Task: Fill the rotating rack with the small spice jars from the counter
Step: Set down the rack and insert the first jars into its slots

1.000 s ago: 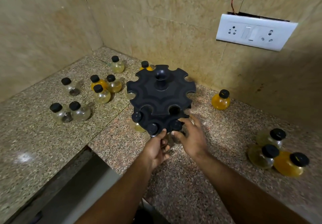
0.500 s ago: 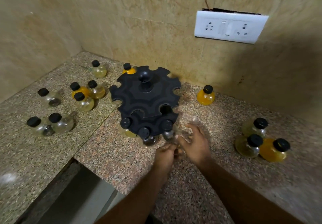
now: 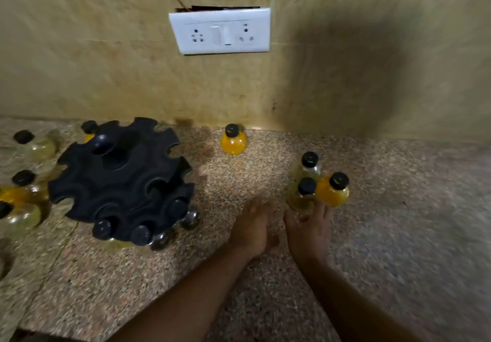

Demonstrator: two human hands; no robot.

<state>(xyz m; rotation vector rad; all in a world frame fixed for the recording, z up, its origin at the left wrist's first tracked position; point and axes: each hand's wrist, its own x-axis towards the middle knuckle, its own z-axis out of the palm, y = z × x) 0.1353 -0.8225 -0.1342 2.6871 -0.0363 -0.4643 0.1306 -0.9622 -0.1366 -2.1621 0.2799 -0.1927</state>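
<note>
While both arms stretch over the speckled granite desk (image 3: 398, 208), the right hand (image 3: 308, 231) lies with fingers straight, tips touching the base of a cluster of three small black-capped glass jars (image 3: 305, 192); it grips nothing. The left hand (image 3: 251, 226) is just beside it, fingers relaxed, empty. The black notched plastic rotating rack (image 3: 119, 179) stands well to the left, with rack-held jars (image 3: 140, 235) in its lower front notches. A lone orange-filled jar (image 3: 233, 142) sits near the wall.

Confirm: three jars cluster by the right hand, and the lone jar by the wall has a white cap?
No: the head view shows a black cap on the lone jar. Three jars do cluster by the right hand.
</note>
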